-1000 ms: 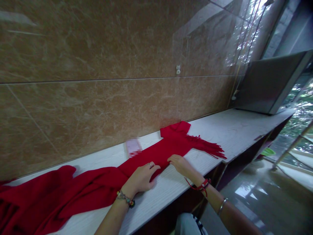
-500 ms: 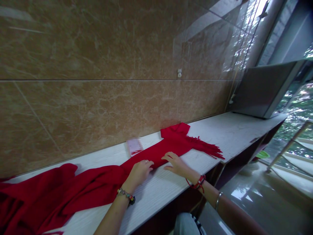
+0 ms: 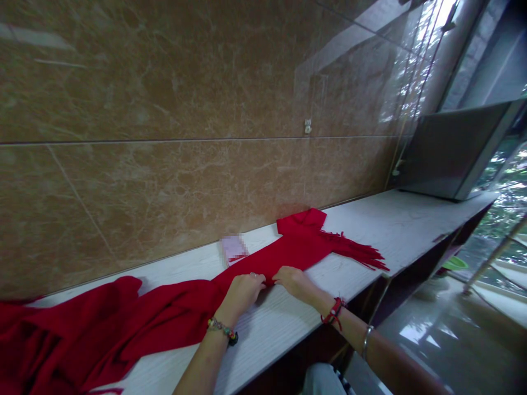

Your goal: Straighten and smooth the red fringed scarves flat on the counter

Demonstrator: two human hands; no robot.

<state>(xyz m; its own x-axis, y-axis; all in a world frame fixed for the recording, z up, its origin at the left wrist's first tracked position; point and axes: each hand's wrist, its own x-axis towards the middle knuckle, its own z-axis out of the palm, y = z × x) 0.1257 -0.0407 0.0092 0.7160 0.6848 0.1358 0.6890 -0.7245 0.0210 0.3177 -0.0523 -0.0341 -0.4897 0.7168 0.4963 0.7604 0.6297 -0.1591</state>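
Observation:
A long red scarf [image 3: 300, 247] with a fringed end stretches along the white counter [image 3: 263, 323]. Its fringe points right, and its left part is bunched and wrinkled. At the scarf's near edge, my left hand [image 3: 245, 291] pinches the cloth, fingers closed. Just to the right, my right hand [image 3: 294, 281] pinches the same edge between thumb and fingers. The two hands are close together, only a small gap apart. A short folded piece of red cloth [image 3: 302, 219] sticks up at the back, towards the wall.
Behind the scarf lies a small pale packet [image 3: 234, 249], blurred out. A brown tiled wall [image 3: 185, 186] borders the counter's back. At the far right stands a large grey box-shaped appliance [image 3: 448, 153]. Below, a green basin [image 3: 455, 263] sits near a railing.
My right hand's fingers have closed from a spread pose onto the scarf's near edge. My left fingers have closed there too. The whole view has shifted slightly.

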